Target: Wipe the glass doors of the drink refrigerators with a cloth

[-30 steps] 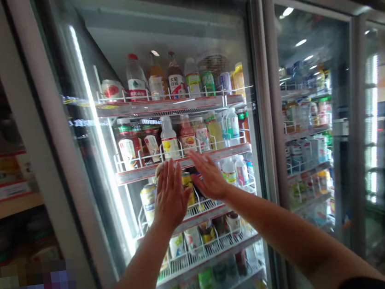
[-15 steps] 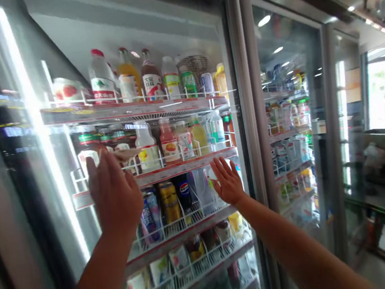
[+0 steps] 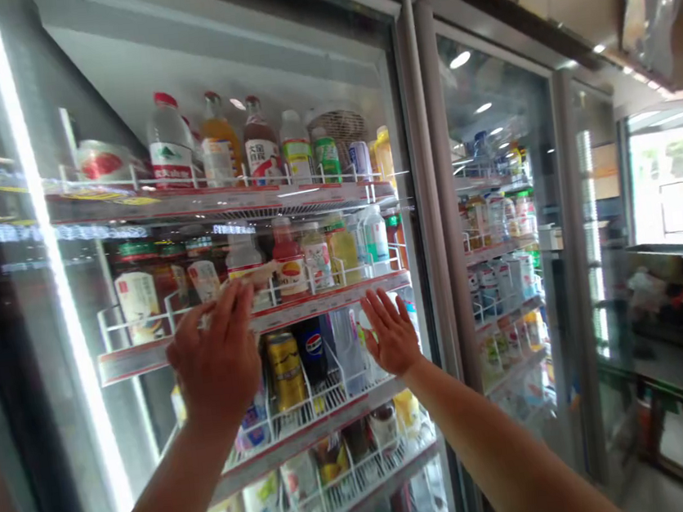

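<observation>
A glass door (image 3: 349, 58) of a drinks fridge stands in front of me, with lit shelves behind it. My left hand (image 3: 220, 356) is raised against the glass, its fingers closed over a pale folded cloth (image 3: 261, 278) whose edge sticks out to the right. My right hand (image 3: 392, 332) lies flat on the glass farther right, fingers stretched out and nothing in it. Behind the pane, near the left hand, are a gold can (image 3: 286, 371) and a bottle with a red drink (image 3: 288, 258). The palm side of the left hand is hidden.
Bottles, including a red-capped water bottle (image 3: 169, 144), line the upper shelf. To the right, past a metal door frame (image 3: 446, 195), is a second glass-fronted fridge (image 3: 511, 335). A green-topped bench (image 3: 671, 395) stands on the floor at far right.
My left hand has moved right and slightly down across the glass with the cloth. The right hand stays flat on the pane. The view has shifted a little.
</observation>
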Motion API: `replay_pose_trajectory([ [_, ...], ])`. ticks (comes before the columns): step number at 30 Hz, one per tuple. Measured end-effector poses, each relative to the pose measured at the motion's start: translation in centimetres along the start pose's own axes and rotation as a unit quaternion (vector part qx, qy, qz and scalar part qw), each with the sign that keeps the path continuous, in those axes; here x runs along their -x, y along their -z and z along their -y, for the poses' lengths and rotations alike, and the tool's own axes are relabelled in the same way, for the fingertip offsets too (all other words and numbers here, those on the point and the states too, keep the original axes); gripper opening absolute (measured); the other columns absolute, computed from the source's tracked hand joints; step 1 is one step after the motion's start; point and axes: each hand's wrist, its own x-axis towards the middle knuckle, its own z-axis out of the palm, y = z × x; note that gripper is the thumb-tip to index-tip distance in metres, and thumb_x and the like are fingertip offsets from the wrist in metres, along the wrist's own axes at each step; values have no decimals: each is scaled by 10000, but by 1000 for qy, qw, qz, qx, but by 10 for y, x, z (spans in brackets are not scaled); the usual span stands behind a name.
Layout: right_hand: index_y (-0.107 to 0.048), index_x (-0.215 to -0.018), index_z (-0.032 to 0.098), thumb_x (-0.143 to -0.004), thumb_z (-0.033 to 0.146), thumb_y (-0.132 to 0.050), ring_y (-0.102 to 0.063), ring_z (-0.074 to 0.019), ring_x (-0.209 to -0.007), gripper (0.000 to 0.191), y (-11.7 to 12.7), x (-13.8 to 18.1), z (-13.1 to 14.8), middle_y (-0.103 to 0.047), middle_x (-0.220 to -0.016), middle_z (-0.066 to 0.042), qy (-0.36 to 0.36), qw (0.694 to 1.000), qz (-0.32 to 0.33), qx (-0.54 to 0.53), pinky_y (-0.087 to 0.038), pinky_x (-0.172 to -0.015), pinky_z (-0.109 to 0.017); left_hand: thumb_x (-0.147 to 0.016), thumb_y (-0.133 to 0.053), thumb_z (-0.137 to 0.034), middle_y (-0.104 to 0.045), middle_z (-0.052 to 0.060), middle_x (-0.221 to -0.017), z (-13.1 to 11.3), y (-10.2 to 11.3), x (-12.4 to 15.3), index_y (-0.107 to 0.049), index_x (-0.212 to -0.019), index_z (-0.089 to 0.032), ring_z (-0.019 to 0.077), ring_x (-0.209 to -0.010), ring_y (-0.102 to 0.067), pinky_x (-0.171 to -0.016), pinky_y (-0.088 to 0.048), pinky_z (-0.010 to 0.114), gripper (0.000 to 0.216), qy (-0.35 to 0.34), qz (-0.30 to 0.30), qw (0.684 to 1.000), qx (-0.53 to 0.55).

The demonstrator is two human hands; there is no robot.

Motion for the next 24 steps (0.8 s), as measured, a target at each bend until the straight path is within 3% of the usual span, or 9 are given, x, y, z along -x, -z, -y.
replay_pose_trajectory([
  [2,-231,-1607,160,-981,268,-447,-260,-221,-1540,671,-1,0,0,-508,-1540,-107,1,1000,-5,-7,-166,-1255,-459,-885,-550,-61,-657,36,-1368,-2,2,6,-408,-1535,-285,280,-1261,-582,-1008,-467,425,703,-81,28,996,24],
  [5,-205,-1614,162,-978,258,-452,-251,-227,-1543,690,-2,1,0,-510,-1539,-107,1,1000,-6,-15,-171,-1252,-465,-896,-479,-30,-699,26,-1274,1,4,11,-606,-1357,-301,239,-1237,-606,-1001,-482,394,550,-166,66,980,83],
  [8,-160,-1625,176,-979,259,-444,-276,-236,-1534,710,-2,2,1,-493,-1552,-106,-5,1000,5,-16,-184,-1246,-473,-918,-515,-91,-654,100,-1239,14,8,3,-710,-1069,-210,287,-1286,-566,-1009,-504,445,273,-104,12,991,87],
  [10,-127,-1631,190,-983,262,-437,-301,-241,-1524,722,-1,3,1,-478,-1563,-105,-9,1000,14,-14,-189,-1244,-476,-917,-537,-128,-601,151,-1270,18,10,1,-697,-1018,-163,329,-1361,-497,-1057,-483,498,192,-54,-15,994,89],
  [15,-84,-1635,196,-987,253,-425,-313,-247,-1518,734,1,3,2,-473,-1567,-105,-13,1000,20,-10,-195,-1241,-478,-899,-597,-217,-622,140,-1362,-6,11,28,-657,-1082,-169,328,-1392,-480,-1176,-342,532,198,-41,40,996,62],
  [19,-71,-1636,200,-983,249,-428,-323,-260,-1514,746,0,4,1,-448,-1583,-111,-14,999,31,-9,-211,-1234,-497,-903,-563,-119,-626,69,-1401,-2,9,26,-639,-1229,-222,265,-1373,-500,-1152,-377,444,349,-3,17,999,28],
  [24,-80,-1636,216,-978,239,-428,-363,-265,-1494,745,-1,6,0,-449,-1582,-111,-20,999,29,-17,-228,-1231,-508,-930,-502,-96,-248,6,-1669,24,11,-3,-547,-1413,-272,319,-1477,-352,-1210,-347,505,516,50,-41,996,63],
])
